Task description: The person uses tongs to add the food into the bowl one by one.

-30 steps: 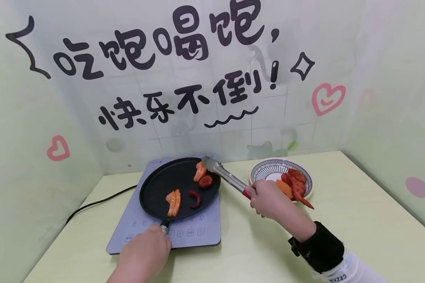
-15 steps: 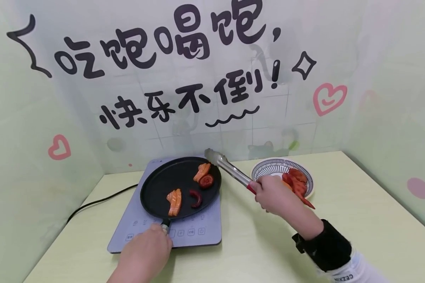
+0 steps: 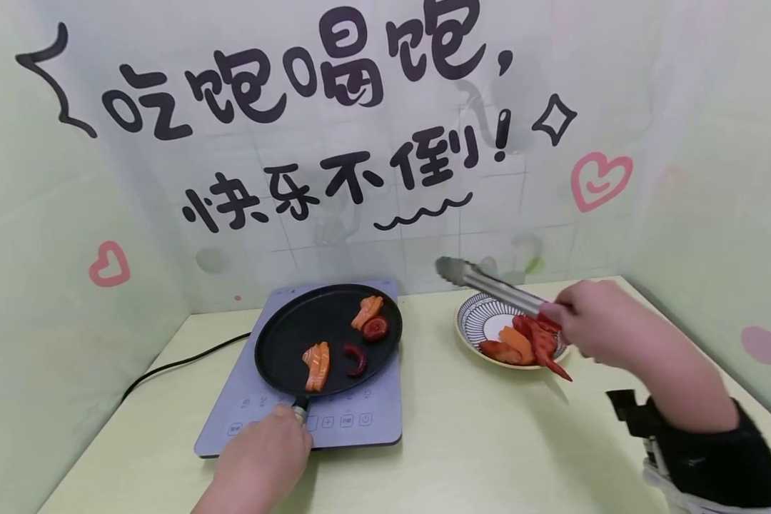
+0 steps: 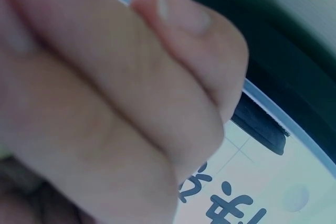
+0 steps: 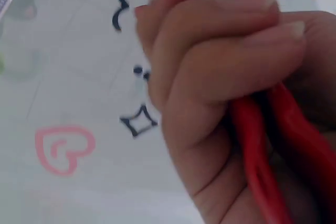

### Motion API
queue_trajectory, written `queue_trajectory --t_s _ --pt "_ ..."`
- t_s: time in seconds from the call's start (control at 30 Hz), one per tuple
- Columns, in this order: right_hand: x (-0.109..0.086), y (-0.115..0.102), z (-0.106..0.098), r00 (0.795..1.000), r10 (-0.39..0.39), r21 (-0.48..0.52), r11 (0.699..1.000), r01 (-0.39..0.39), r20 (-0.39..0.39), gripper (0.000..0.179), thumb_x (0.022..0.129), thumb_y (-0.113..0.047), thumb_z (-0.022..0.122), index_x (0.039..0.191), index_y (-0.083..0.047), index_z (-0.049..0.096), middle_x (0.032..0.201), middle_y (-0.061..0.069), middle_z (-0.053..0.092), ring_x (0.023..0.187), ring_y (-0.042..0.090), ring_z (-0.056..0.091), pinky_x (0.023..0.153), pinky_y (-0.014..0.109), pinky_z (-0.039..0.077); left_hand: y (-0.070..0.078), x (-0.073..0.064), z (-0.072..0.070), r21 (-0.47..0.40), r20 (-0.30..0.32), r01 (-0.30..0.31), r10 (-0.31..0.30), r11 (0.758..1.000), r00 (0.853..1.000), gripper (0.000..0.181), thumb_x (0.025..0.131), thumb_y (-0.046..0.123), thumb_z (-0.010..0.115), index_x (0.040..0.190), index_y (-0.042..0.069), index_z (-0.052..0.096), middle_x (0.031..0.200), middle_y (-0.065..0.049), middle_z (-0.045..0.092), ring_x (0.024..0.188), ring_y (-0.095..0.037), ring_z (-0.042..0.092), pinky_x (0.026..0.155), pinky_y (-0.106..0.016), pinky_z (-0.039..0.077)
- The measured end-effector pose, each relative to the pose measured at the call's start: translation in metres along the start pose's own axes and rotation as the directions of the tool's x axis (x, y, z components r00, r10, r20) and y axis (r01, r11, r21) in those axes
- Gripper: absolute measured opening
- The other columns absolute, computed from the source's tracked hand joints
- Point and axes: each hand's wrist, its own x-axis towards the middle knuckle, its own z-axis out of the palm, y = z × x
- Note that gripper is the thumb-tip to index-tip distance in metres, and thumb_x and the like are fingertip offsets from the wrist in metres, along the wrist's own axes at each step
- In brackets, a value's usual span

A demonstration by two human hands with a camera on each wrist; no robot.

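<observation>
In the head view my left hand grips the short handle of a black frying pan. The left wrist view shows its fingers curled. Two orange salmon-like pieces, a round dark-red slice and a curled purple-red tentacle-like piece lie in the pan. My right hand holds metal tongs by their red handles. The tongs' tips, with nothing visible between them, hang above the back of a patterned plate.
Orange and red food pieces fill the plate's front and right, one pointed end overhanging the rim. The pan sits on a bluish induction cooker. A black cord runs left. Behind the table stands a lettered wall.
The right hand and tongs have moved right, from the pan's far edge to above the plate. The far salmon-like piece shifted slightly between the earlier frames. The left hand stays on the handle.
</observation>
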Motion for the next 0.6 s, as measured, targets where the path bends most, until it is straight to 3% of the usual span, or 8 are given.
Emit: queue_trajectory --t_s 0.13,0.27,0.47,0.6 --pt "-0.008 0.024 -0.021 0.998 0.051 -0.057 0.997 -0.050 0.020 0.029 0.108 -0.019 0.059 0.103 0.007 0.070 0.076 0.007 0.063 0.060 0.019 0.056 0.058 0.036 0.047 0.000 0.000 -0.001 -0.002 0.007 0.002 -0.002 1.000 1.000 0.033 0.107 0.026 0.059 0.105 -0.007 0.058 0.082 -0.009 0.055 0.064 -0.026 0.054 0.059 -0.047 0.054" --pt "-0.013 0.041 -0.032 0.996 0.083 -0.094 0.992 -0.079 0.034 0.028 0.107 -0.016 0.058 0.094 0.005 0.070 0.071 0.005 0.059 0.058 0.018 0.053 0.059 0.035 0.044 0.001 0.001 -0.001 0.000 0.017 -0.005 0.005 1.000 1.000 0.032 0.107 0.025 0.059 0.105 -0.006 0.059 0.083 -0.009 0.055 0.065 -0.026 0.054 0.060 -0.046 0.053" --pt "-0.018 0.055 -0.034 0.990 0.099 -0.104 0.991 -0.089 0.099 0.024 0.105 -0.018 0.063 0.090 -0.003 0.073 0.070 0.000 0.055 0.053 0.016 0.048 0.056 0.034 0.042 0.001 0.001 0.001 0.008 0.010 -0.013 0.013 1.000 1.000 0.030 0.106 0.025 0.059 0.103 -0.005 0.060 0.084 -0.009 0.055 0.065 -0.026 0.054 0.060 -0.046 0.053" --pt "-0.020 0.056 -0.034 0.975 0.138 -0.091 0.988 -0.124 0.173 0.021 0.103 -0.018 0.066 0.089 -0.004 0.074 0.068 -0.001 0.053 0.050 0.014 0.043 0.053 0.032 0.040 0.002 0.001 0.001 0.012 0.011 -0.012 0.012 1.000 1.000 0.030 0.106 0.025 0.059 0.102 -0.005 0.060 0.083 -0.009 0.053 0.065 -0.026 0.053 0.060 -0.046 0.053"
